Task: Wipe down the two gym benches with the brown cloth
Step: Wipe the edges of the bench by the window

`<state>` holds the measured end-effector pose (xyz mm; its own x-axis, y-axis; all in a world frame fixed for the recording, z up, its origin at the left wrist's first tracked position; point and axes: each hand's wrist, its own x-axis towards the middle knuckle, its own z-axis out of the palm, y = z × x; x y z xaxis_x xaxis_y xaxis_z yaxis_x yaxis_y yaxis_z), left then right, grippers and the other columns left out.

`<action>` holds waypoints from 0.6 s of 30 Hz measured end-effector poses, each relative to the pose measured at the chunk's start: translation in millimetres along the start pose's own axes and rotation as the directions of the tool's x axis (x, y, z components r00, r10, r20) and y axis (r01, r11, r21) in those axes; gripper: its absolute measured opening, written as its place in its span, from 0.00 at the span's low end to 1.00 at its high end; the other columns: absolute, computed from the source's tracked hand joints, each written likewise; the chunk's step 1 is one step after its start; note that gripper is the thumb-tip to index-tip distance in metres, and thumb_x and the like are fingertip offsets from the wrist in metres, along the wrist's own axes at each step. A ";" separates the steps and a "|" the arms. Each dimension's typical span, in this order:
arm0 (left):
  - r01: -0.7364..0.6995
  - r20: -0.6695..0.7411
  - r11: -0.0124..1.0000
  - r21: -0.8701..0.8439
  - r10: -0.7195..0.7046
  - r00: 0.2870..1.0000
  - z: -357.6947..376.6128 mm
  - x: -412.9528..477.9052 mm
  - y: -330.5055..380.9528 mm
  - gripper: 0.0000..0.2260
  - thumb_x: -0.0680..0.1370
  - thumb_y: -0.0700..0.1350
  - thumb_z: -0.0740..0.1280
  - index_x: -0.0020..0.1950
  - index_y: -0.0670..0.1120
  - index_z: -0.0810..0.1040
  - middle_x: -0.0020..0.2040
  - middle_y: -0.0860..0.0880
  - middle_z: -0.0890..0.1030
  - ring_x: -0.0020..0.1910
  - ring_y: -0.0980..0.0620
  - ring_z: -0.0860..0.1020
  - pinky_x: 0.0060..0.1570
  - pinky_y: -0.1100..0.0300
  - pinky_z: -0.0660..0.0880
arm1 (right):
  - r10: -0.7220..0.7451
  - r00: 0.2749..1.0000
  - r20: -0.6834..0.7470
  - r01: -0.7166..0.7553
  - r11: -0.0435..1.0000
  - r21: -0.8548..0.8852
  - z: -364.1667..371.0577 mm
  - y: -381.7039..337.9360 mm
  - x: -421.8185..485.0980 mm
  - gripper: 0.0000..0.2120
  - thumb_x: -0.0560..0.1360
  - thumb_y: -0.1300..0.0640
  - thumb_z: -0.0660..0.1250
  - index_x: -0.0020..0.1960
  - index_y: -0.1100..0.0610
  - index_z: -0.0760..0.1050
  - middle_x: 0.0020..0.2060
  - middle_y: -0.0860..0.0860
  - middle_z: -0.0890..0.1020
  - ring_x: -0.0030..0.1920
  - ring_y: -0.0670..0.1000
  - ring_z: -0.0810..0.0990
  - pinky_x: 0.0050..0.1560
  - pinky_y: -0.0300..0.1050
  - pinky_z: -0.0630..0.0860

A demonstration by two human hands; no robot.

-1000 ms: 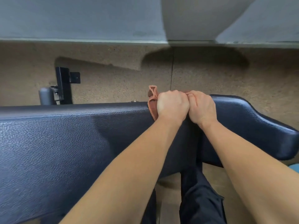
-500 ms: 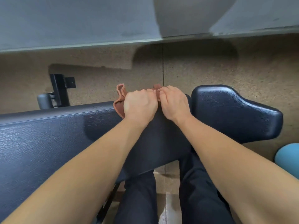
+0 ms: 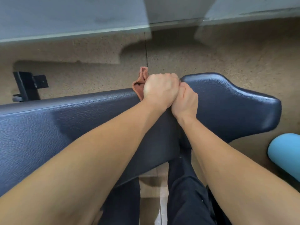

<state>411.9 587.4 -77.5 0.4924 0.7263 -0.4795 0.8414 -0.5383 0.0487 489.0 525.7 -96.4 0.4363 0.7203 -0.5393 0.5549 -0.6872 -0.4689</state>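
A dark blue padded gym bench runs across the view from the left, and its separate seat pad lies to the right. The brown cloth sits at the far edge of the long pad, by the gap between the two pads. My left hand grips the cloth, fingers curled over it. My right hand is curled tight against the left one at the gap; the cloth under it is hidden. Only this one bench is in view.
Speckled tan rubber floor lies beyond the bench, ending at a grey wall. A black metal bench foot stands at the far left. A light blue foam roller lies on the floor at the right. My dark trouser legs are below.
The view has swung, so the bench sits differently in frame. My right hand has tucked in under and behind the left hand; both stay on the cloth at the gap.
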 end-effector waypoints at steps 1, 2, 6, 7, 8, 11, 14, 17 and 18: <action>-0.075 -0.001 0.997 0.034 0.075 0.997 2.4 -0.3 2.1 0.14 0.84 0.48 0.52 0.57 0.47 0.76 0.55 0.48 0.81 0.52 0.43 0.81 0.38 0.52 0.63 | 0.039 0.999 -0.020 -0.040 0.999 -0.021 3.0 9.0 -13.0 0.19 0.82 0.52 0.49 0.45 0.59 0.74 0.49 0.62 0.82 0.51 0.66 0.78 0.51 0.57 0.69; -0.170 0.010 0.982 0.078 0.169 0.985 5.8 -1.2 6.0 0.15 0.83 0.49 0.52 0.57 0.48 0.77 0.55 0.48 0.81 0.53 0.42 0.80 0.40 0.52 0.65 | 0.077 0.997 -0.025 -0.078 0.996 -0.046 7.0 23.3 -27.9 0.17 0.83 0.54 0.50 0.47 0.60 0.75 0.51 0.63 0.82 0.52 0.67 0.77 0.51 0.56 0.67; -0.535 0.136 0.780 0.324 0.522 0.842 31.7 -26.3 38.0 0.17 0.82 0.50 0.53 0.57 0.52 0.81 0.55 0.51 0.83 0.57 0.44 0.74 0.61 0.47 0.63 | 0.200 0.980 -0.007 -0.200 0.980 0.003 13.9 73.5 -96.2 0.18 0.83 0.56 0.49 0.48 0.61 0.76 0.49 0.60 0.83 0.50 0.65 0.79 0.46 0.51 0.66; -0.576 0.161 0.754 0.315 0.556 0.816 39.4 -38.1 46.4 0.18 0.82 0.50 0.53 0.56 0.51 0.82 0.55 0.51 0.83 0.58 0.44 0.74 0.64 0.47 0.62 | 0.256 0.967 0.007 -0.256 0.966 0.047 13.6 79.5 -109.7 0.18 0.83 0.56 0.50 0.47 0.60 0.76 0.49 0.60 0.83 0.50 0.64 0.79 0.46 0.51 0.67; -0.601 0.164 0.746 0.287 0.580 0.798 45.9 -48.2 52.3 0.18 0.82 0.50 0.52 0.56 0.51 0.82 0.56 0.50 0.83 0.59 0.44 0.75 0.65 0.48 0.62 | 0.297 0.955 0.019 -0.298 0.951 0.079 14.0 84.0 -118.8 0.17 0.83 0.56 0.50 0.47 0.60 0.76 0.49 0.60 0.83 0.50 0.64 0.79 0.48 0.52 0.68; -0.711 0.185 0.665 0.231 0.687 0.703 42.6 -53.2 46.8 0.17 0.82 0.50 0.53 0.53 0.49 0.82 0.53 0.50 0.83 0.58 0.44 0.77 0.62 0.51 0.65 | 0.303 0.953 0.015 -0.303 0.949 0.082 12.5 87.0 -119.3 0.15 0.83 0.57 0.51 0.46 0.59 0.74 0.52 0.63 0.82 0.54 0.66 0.77 0.52 0.55 0.67; -0.651 0.124 0.706 0.278 0.646 0.753 19.2 -22.7 17.5 0.19 0.83 0.51 0.52 0.51 0.48 0.82 0.51 0.49 0.84 0.53 0.43 0.78 0.55 0.50 0.68 | 0.178 0.984 -0.004 -0.178 0.983 0.048 10.1 65.1 -90.0 0.15 0.83 0.58 0.51 0.48 0.61 0.74 0.54 0.65 0.81 0.56 0.68 0.76 0.53 0.55 0.64; -0.473 0.112 0.836 0.280 0.461 0.880 7.5 -7.2 11.7 0.19 0.83 0.53 0.51 0.56 0.50 0.80 0.57 0.50 0.80 0.57 0.43 0.76 0.54 0.48 0.69 | 0.158 0.987 -0.035 -0.155 0.984 0.083 7.4 39.5 -60.8 0.17 0.84 0.56 0.50 0.54 0.63 0.75 0.58 0.65 0.80 0.59 0.67 0.75 0.55 0.56 0.67; -0.443 0.106 0.851 0.282 0.431 0.896 8.8 -10.6 15.4 0.19 0.83 0.54 0.51 0.57 0.51 0.80 0.57 0.50 0.80 0.58 0.43 0.75 0.55 0.48 0.67 | 0.153 0.988 -0.032 -0.151 0.987 0.060 9.2 40.1 -59.3 0.17 0.83 0.57 0.50 0.55 0.63 0.75 0.58 0.65 0.80 0.59 0.67 0.75 0.56 0.56 0.67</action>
<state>417.7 567.6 -79.4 0.7805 0.3733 -0.5014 0.4352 -0.9003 0.0071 478.9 454.5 -89.7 0.5382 0.6094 -0.5822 0.4394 -0.7924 -0.4232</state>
